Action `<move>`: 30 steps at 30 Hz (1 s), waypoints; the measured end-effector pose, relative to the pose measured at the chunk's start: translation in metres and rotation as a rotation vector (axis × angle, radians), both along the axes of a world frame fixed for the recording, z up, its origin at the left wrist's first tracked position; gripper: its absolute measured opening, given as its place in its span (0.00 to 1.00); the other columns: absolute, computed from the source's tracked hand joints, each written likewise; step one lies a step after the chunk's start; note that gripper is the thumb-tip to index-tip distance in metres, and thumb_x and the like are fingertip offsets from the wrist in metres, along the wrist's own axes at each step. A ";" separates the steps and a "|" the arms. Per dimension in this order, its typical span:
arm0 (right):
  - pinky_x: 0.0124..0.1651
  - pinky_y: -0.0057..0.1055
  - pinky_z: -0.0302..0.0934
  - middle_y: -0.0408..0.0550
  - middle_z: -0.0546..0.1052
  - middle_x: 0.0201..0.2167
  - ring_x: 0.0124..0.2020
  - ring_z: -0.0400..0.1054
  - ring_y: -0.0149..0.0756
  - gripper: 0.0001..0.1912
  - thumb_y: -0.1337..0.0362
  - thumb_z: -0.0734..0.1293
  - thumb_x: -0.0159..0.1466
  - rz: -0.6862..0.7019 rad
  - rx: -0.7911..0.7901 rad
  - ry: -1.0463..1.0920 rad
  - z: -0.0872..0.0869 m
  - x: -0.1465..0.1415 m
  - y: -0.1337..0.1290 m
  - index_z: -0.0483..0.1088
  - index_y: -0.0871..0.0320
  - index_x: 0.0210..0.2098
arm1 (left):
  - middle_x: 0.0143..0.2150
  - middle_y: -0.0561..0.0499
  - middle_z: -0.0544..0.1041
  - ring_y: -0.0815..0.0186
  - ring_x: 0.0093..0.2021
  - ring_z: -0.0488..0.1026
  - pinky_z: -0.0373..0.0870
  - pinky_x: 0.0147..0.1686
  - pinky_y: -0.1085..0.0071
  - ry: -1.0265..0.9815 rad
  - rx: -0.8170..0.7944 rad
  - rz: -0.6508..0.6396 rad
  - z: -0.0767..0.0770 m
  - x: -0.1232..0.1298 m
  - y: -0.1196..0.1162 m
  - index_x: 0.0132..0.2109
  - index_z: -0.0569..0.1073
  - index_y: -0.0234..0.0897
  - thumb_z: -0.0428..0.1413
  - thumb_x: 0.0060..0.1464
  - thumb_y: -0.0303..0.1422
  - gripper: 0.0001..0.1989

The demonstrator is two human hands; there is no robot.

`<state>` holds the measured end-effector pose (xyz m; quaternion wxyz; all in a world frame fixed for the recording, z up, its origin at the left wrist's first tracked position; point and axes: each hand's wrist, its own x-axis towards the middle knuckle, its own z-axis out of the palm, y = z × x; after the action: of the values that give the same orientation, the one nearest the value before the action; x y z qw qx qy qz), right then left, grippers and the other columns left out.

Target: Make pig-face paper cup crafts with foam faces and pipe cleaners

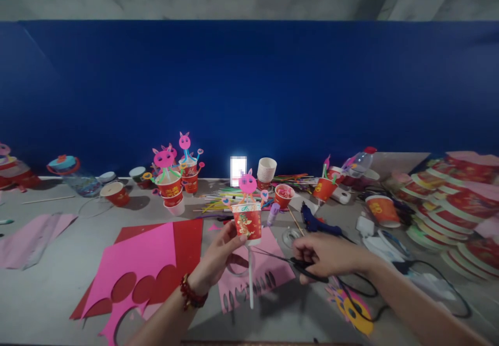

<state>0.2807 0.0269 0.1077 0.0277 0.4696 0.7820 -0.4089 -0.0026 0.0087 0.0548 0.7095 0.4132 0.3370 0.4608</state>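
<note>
Upright in my left hand [230,244] is a red paper cup [249,222] with a white rim. A pink animal face with ears [247,183] rises above the cup, with two small heart-marked discs at its sides. A white straw [251,283] hangs down from the cup's bottom. My right hand [315,256] is closed round the handles of black scissors [302,267]; their blades point left, close to the straw. Below both hands lies a pink sheet [278,255] with several leaf-shaped cutouts.
Cut pink paper [148,252] lies on a red sheet [191,237] at left. Behind are similar decorated cups [171,193], coloured straws [222,200] and a blue glue gun [317,224]. Stacked red cups [452,205] and a black cable [440,268] occupy the right.
</note>
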 end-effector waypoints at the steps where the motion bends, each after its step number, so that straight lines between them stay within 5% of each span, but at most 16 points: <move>1: 0.24 0.24 0.50 0.37 0.67 0.21 0.25 0.58 0.29 0.14 0.57 0.74 0.52 0.008 -0.012 0.010 0.000 -0.003 0.001 0.66 0.56 0.27 | 0.55 0.42 0.74 0.53 0.52 0.71 0.80 0.28 0.70 -0.008 0.003 -0.007 0.001 0.001 0.000 0.57 0.73 0.40 0.65 0.53 0.40 0.25; 16: 0.27 0.25 0.56 0.39 0.70 0.23 0.23 0.62 0.30 0.16 0.54 0.73 0.53 0.064 -0.141 0.061 -0.007 -0.024 0.022 0.67 0.57 0.29 | 0.57 0.41 0.72 0.52 0.52 0.71 0.82 0.32 0.64 -0.043 -0.017 -0.087 0.000 0.007 -0.003 0.56 0.72 0.41 0.63 0.56 0.38 0.22; 30: 0.25 0.25 0.52 0.37 0.69 0.22 0.23 0.61 0.29 0.14 0.56 0.73 0.53 0.067 -0.086 0.091 -0.012 -0.025 0.025 0.66 0.58 0.27 | 0.48 0.45 0.75 0.59 0.37 0.80 0.79 0.24 0.68 -0.064 -0.057 -0.072 -0.002 0.013 -0.005 0.54 0.69 0.43 0.64 0.55 0.42 0.22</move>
<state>0.2560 0.0514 0.0961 0.0258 0.4225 0.7794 -0.4619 0.0104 0.0034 0.0524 0.7473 0.3898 0.3123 0.4382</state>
